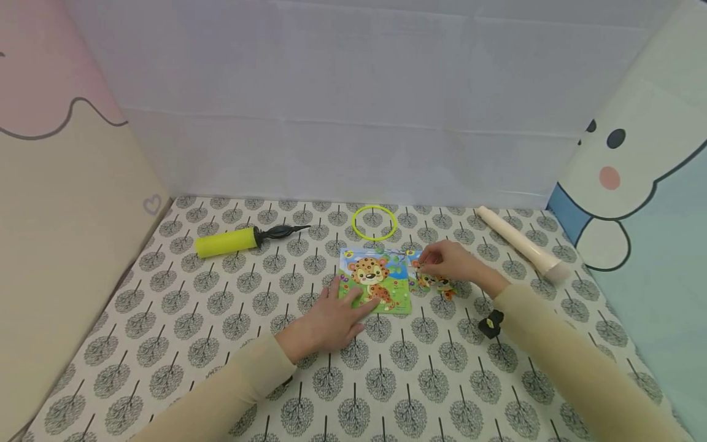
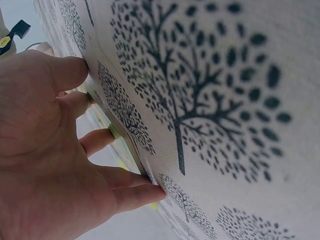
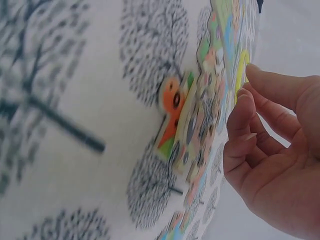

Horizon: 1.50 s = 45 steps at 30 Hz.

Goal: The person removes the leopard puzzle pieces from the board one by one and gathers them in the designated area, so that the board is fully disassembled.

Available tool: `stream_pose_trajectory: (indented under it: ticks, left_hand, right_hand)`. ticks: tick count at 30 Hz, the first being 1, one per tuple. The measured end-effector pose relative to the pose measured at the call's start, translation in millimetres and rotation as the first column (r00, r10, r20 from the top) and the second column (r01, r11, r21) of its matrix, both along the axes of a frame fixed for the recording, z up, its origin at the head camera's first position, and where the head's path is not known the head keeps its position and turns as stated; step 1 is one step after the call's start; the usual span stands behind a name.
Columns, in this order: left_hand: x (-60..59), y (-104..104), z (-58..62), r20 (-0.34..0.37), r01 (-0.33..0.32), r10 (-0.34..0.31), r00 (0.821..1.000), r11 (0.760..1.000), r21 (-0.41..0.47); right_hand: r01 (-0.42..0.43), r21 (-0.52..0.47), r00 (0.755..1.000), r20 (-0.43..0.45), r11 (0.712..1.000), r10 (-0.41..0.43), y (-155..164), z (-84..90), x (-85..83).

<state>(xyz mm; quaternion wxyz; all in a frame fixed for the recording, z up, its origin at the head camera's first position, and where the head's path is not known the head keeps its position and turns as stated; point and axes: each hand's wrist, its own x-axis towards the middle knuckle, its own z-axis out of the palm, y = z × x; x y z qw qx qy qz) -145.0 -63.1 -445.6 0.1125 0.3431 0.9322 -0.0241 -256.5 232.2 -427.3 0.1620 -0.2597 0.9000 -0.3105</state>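
Head view: a leopard-cub picture board (image 1: 393,294) lies flat on the tree-print tablecloth (image 1: 182,374), with loose puzzle pieces (image 1: 444,287) just to its right. The left hand (image 1: 334,319) rests over the board's lower left, fingers spread, covering that corner. The right hand (image 1: 450,261) is above the pieces, thumb and fingertips close together, and hides some of them; whether a piece is pinched there cannot be told. Surrounding items: a yellow hand pump (image 1: 226,242) with black nozzle to the left, a yellow ring (image 1: 359,232) behind the board, and a pale tube (image 1: 513,239) at far right. These stand apart from both hands and do not obstruct the work. A black wrist device (image 1: 490,324) sits at the right sleeve. The left wrist view adds the board's thin edge, with fingertips against it, seen only poorly from above. The right wrist view adds an orange spotted piece (image 3: 171,97) beside overlapping pieces, their pale thickness visible.
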Motion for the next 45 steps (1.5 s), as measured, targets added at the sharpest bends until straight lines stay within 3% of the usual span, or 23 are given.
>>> stream_pose_trajectory:
  ticks: [14, 29, 45]
  left_hand:
    - [1.1, -2.1, -0.4, 0.002, 0.004, -0.004, 1.000, 1.000, 0.003]
    - [0.0, 1.3, 3.0, 0.009, 0.002, -0.002, 1.000, 0.999, -0.032]
    - [0.4, 0.1, 2.0, -0.007, 0.005, -0.005, 1.000, 1.000, -0.026]
  right_hand:
    - [-0.038, 0.013, 0.999, 0.013, 0.999, 0.038, -65.5, -15.7, 2.7]
    - [-0.018, 0.103, 1.000, -0.001, 0.995, 0.018, -76.8, -12.3, 0.0]
    - [0.008, 0.061, 0.999, 0.044, 0.998, -0.011, -78.5, -10.0, -1.2]
